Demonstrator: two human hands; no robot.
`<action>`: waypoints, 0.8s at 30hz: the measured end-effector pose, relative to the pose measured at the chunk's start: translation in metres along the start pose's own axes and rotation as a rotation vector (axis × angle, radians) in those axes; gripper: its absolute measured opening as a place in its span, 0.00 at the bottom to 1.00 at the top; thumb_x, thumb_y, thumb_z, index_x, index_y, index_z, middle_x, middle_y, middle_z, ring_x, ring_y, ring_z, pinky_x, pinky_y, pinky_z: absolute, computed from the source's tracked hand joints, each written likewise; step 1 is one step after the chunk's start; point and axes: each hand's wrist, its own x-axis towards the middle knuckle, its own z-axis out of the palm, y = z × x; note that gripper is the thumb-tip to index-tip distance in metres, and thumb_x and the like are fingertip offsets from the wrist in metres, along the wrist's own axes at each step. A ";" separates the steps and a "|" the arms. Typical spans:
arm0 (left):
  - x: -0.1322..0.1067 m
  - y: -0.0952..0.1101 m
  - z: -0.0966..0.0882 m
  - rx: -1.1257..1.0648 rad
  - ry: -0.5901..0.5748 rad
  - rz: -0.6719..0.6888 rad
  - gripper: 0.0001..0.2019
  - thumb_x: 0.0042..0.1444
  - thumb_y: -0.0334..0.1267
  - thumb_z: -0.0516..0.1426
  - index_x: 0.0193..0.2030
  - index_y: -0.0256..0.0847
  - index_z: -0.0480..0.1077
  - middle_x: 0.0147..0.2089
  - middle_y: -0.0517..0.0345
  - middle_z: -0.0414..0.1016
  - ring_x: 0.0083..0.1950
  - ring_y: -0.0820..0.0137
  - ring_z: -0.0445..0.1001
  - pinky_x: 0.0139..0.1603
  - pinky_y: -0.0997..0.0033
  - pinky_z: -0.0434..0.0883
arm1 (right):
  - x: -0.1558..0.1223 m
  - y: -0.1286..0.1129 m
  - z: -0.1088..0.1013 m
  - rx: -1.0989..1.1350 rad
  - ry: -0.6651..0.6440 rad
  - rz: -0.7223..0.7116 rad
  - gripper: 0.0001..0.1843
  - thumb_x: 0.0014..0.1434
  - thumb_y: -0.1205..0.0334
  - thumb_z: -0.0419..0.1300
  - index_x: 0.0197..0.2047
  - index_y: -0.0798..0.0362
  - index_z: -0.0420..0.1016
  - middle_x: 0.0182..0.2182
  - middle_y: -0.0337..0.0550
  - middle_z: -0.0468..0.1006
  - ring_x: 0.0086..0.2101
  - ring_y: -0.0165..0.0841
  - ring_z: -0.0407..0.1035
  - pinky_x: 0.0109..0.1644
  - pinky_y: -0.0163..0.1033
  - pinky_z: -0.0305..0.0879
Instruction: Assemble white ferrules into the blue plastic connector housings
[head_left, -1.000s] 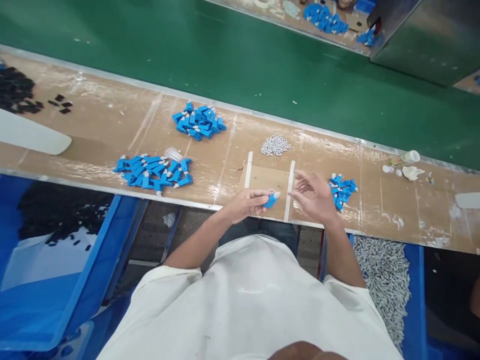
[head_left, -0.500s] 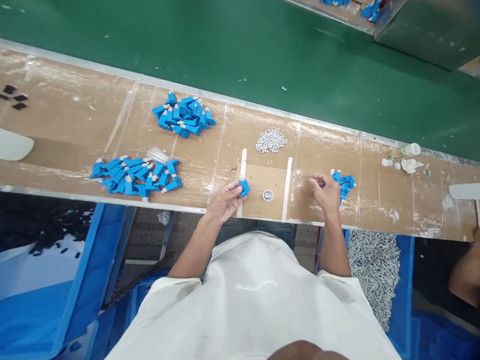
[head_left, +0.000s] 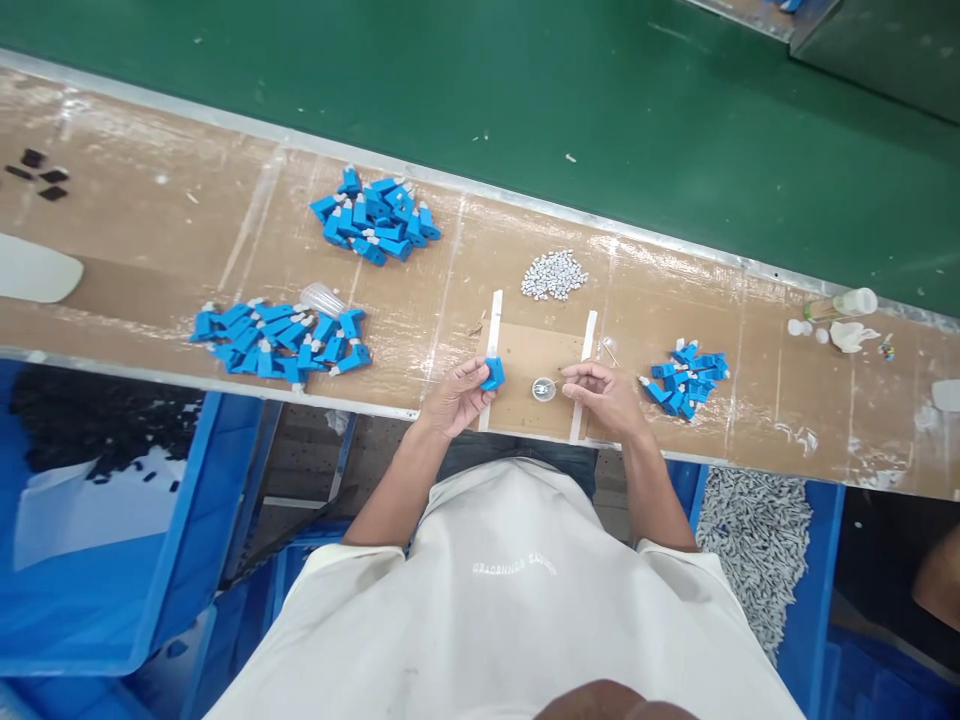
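Observation:
My left hand is closed around a small blue plastic part at the front edge of the brown bench. My right hand is pinched on a thin stick whose tip reaches into a small round metal dish. The dish sits on a square work patch framed by two white strips. A small pile of blue parts lies just right of my right hand. A heap of tiny white pieces lies beyond the patch.
Two larger piles of blue parts lie to the left. A green belt runs behind the bench. Blue bins sit below left; a bin of white pieces is below right. A small bottle stands far right.
My right hand left the small blue pile and came in to the round dish, pinching a thin stick. The left hand keeps its blue part and has barely shifted.

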 end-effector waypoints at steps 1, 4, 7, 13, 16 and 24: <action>0.000 0.000 0.000 -0.004 0.005 -0.001 0.13 0.45 0.30 0.73 0.35 0.35 0.75 0.30 0.58 0.77 0.28 0.77 0.75 0.26 0.83 0.73 | 0.000 0.001 0.005 0.015 0.013 -0.004 0.23 0.45 0.44 0.74 0.39 0.52 0.83 0.28 0.39 0.78 0.28 0.31 0.70 0.30 0.37 0.68; 0.000 0.000 0.001 -0.011 0.008 -0.008 0.13 0.45 0.30 0.72 0.35 0.35 0.74 0.30 0.59 0.76 0.28 0.77 0.75 0.26 0.83 0.73 | 0.001 0.003 0.015 0.001 0.057 -0.016 0.21 0.46 0.45 0.74 0.37 0.51 0.82 0.29 0.40 0.80 0.28 0.31 0.69 0.30 0.37 0.67; -0.001 0.001 0.001 -0.030 0.014 -0.010 0.11 0.48 0.29 0.70 0.35 0.36 0.73 0.29 0.60 0.75 0.29 0.76 0.75 0.26 0.83 0.73 | 0.004 0.003 0.019 -0.035 0.070 -0.041 0.20 0.48 0.43 0.72 0.34 0.51 0.82 0.29 0.41 0.80 0.27 0.31 0.68 0.29 0.37 0.65; -0.002 0.000 0.000 -0.060 0.026 -0.009 0.09 0.51 0.29 0.68 0.36 0.37 0.73 0.30 0.60 0.74 0.29 0.76 0.74 0.27 0.83 0.73 | 0.005 -0.002 0.023 -0.166 0.104 -0.137 0.18 0.51 0.44 0.70 0.32 0.52 0.82 0.31 0.43 0.78 0.28 0.31 0.67 0.32 0.39 0.66; -0.002 0.000 -0.002 -0.066 0.007 -0.005 0.09 0.50 0.29 0.69 0.36 0.37 0.73 0.30 0.59 0.75 0.29 0.76 0.75 0.26 0.83 0.72 | 0.005 -0.004 0.025 -0.194 0.110 -0.149 0.17 0.51 0.45 0.70 0.33 0.52 0.82 0.32 0.43 0.78 0.28 0.31 0.67 0.33 0.40 0.66; 0.001 0.000 -0.006 -0.072 -0.019 -0.012 0.09 0.51 0.29 0.68 0.36 0.38 0.73 0.31 0.58 0.76 0.29 0.76 0.74 0.27 0.82 0.73 | 0.009 -0.005 0.027 -0.236 0.103 -0.222 0.16 0.55 0.47 0.68 0.33 0.52 0.83 0.31 0.43 0.76 0.29 0.33 0.68 0.33 0.40 0.66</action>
